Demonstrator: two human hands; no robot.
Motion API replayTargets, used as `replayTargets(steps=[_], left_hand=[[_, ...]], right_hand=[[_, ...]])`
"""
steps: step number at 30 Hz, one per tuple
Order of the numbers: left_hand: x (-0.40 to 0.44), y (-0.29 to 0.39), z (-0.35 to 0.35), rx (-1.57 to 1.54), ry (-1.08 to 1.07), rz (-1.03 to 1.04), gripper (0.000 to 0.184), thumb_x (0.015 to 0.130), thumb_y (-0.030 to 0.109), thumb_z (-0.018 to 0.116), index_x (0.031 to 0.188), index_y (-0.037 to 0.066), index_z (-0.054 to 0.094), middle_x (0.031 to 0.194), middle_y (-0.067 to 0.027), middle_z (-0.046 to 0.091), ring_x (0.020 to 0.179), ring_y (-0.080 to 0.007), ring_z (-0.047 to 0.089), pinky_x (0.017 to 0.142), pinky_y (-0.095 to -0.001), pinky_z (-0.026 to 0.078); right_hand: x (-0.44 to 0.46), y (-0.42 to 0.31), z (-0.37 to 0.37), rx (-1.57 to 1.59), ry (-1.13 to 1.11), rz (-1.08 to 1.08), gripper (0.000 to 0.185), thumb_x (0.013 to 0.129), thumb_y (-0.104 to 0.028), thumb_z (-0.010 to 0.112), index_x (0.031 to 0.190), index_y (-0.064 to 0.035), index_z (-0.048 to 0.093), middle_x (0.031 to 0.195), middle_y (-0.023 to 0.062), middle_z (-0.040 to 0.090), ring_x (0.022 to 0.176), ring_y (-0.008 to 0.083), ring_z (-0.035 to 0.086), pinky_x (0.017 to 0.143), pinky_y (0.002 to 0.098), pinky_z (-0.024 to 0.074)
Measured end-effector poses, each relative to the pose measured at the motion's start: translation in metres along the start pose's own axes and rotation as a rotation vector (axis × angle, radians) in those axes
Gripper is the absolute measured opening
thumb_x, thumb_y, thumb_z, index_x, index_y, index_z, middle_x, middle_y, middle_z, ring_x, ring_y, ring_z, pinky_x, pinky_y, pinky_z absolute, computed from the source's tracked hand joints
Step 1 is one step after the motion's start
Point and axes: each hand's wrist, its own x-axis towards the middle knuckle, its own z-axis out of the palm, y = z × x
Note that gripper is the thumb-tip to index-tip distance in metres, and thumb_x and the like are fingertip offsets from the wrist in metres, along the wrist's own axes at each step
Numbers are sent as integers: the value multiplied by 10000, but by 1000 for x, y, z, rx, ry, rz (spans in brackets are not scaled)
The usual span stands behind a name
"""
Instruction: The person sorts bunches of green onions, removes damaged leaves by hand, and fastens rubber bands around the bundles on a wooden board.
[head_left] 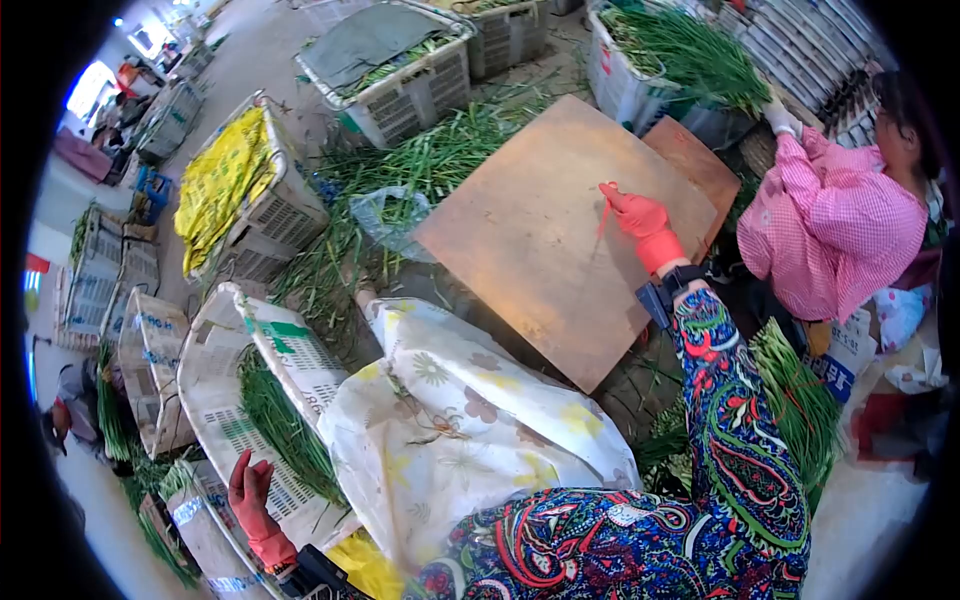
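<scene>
One red strip [603, 217] | hanging from right hand [638, 220], fingertips pinching it | left hand [256, 505] loosely spread

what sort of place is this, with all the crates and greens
Probably a produce sorting or packing room: slatted plastic crates stand around, several filled with long green stalks, loose greens litter the floor, and a flat board seems to serve as a worktop.

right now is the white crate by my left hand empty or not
Not empty: green stalks show inside the white crate near your left hand. How full it is, I cannot tell.
</scene>
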Motion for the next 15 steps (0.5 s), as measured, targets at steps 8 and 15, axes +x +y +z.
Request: replayTargets(steps=[8, 15], left_hand=[[-28, -26, -41, -91, 154, -44, 290, 888, 158, 493, 1149, 39, 532, 868, -84, 618, 793, -176, 606, 746, -254, 507], [-32, -39, -54, -158, 136, -32, 277, 879, 119, 497, 1136, 22, 537, 864, -109, 622, 781, -171, 607, 737, -249, 506]], right_hand=[[53, -28, 3, -43, -268, 222, 417, 885, -437, 357, 1208, -194, 462, 1043, 129, 589, 902, 320, 569, 809, 368, 424], [15, -44, -23, -33, -63, 73, 438, 818, -146, 438, 1254, -179, 411, 1033, 147, 585, 917, 355, 551, 748, 417, 456]])
